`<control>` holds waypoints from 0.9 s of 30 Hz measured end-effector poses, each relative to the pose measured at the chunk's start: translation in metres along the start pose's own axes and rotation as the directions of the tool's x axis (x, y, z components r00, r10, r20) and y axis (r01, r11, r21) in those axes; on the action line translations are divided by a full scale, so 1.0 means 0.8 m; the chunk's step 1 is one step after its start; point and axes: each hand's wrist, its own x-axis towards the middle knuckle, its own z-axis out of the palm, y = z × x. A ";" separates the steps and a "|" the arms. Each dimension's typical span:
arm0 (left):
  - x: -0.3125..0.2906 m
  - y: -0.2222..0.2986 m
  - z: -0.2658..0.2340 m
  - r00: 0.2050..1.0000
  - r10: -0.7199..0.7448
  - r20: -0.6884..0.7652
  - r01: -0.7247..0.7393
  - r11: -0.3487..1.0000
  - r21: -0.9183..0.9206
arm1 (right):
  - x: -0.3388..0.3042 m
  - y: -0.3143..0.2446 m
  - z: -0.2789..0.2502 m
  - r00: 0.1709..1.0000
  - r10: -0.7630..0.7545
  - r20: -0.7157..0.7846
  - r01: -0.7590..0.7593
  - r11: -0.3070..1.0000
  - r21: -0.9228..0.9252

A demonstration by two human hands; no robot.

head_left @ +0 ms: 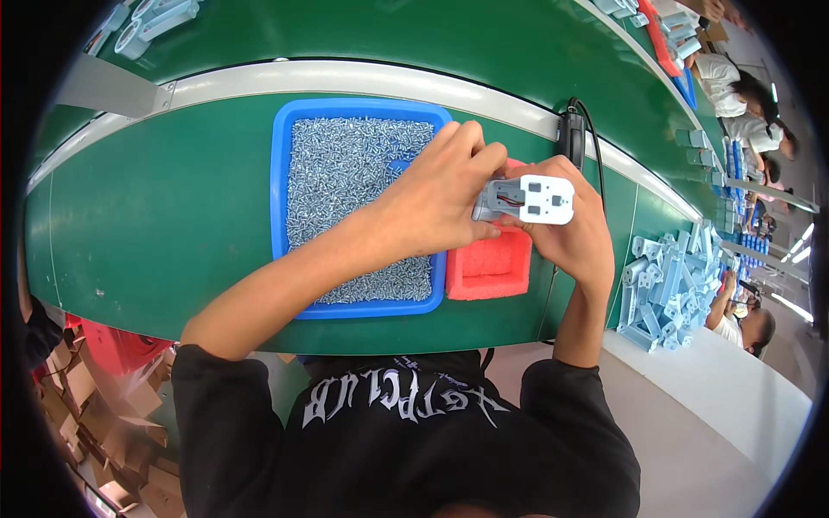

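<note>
Person is wearing a black T-shirt (393,466); loose short sleeves (226,414) are ending near the elbows; pale, jagged lettering (399,395) is running across the chest; forearms (302,276) are showing bare.

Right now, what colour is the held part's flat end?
The flat end is white, clearest in head view.
</note>
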 end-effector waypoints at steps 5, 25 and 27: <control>-0.006 -0.002 0.007 0.996 0.039 -0.085 -0.039 0.999 0.004 | -0.003 0.001 0.006 0.995 0.101 0.011 -0.102 0.989 0.103; 0.001 -0.010 0.010 0.996 0.092 -0.022 -0.092 0.995 -0.032 | -0.017 0.009 -0.005 1.000 0.025 -0.013 -0.025 1.000 -0.015; 0.000 -0.010 0.009 0.996 0.087 -0.025 -0.087 0.996 -0.026 | -0.016 0.013 0.001 1.000 0.013 -0.024 -0.013 1.000 0.007</control>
